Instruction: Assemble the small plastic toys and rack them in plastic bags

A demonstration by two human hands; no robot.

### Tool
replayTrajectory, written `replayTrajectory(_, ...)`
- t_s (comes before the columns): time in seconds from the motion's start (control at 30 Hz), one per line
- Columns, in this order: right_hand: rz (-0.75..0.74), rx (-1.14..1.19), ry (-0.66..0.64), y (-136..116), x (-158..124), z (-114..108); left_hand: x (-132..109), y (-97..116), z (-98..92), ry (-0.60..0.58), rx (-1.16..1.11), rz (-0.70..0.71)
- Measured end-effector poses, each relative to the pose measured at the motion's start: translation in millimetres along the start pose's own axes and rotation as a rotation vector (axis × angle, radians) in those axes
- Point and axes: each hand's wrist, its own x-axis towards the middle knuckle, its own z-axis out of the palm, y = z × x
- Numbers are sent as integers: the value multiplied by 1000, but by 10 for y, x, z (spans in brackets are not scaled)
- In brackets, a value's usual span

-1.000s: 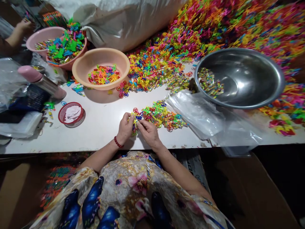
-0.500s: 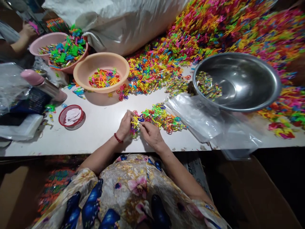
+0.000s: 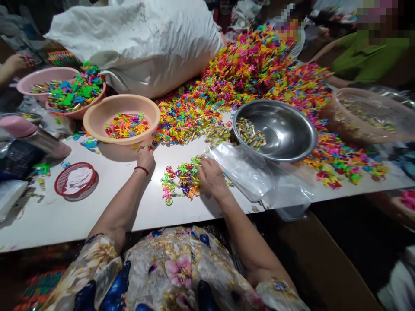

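My left hand [image 3: 145, 158], with a red bead bracelet at the wrist, reaches to the near rim of a peach plastic bowl [image 3: 97, 116] that holds bright plastic pieces. Its fingers are bunched together at the rim; what they hold is hidden. My right hand [image 3: 211, 178] lies flat on the right side of a small heap of coloured plastic pieces [image 3: 180, 179] on the white table [image 3: 129, 207], its fingers resting on the heap.
A steel bowl [image 3: 292, 129] and clear plastic bags [image 3: 246, 172] lie right of my hands. A huge pile of pieces [image 3: 253, 65] and a white sack [image 3: 139, 39] fill the back. Pink bowls [image 3: 32, 77], a red basket [image 3: 61, 181] and a flask [image 3: 19, 127] stand left. A co-worker's green sleeve [image 3: 359, 60] is far right.
My hands have parted: the left went up and left to the peach bowl, the right settled on the small heap. My head has lifted, showing more of the back and right.
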Motion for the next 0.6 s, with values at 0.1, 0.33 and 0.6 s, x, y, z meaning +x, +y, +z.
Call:
replayTrajectory(0.1, 123, -162, -107, 453, 470, 33, -153, -69, -76, -19, -358, -143)
replayTrajectory(0.33, 343, -485, -397, 1094, 1323, 310, -666, -51, -230, -370, -1095, -354)
replayTrajectory(0.6, 291, -536, -446, 1127, 1407, 563, -815, 1, -61, -439, -1280, -385)
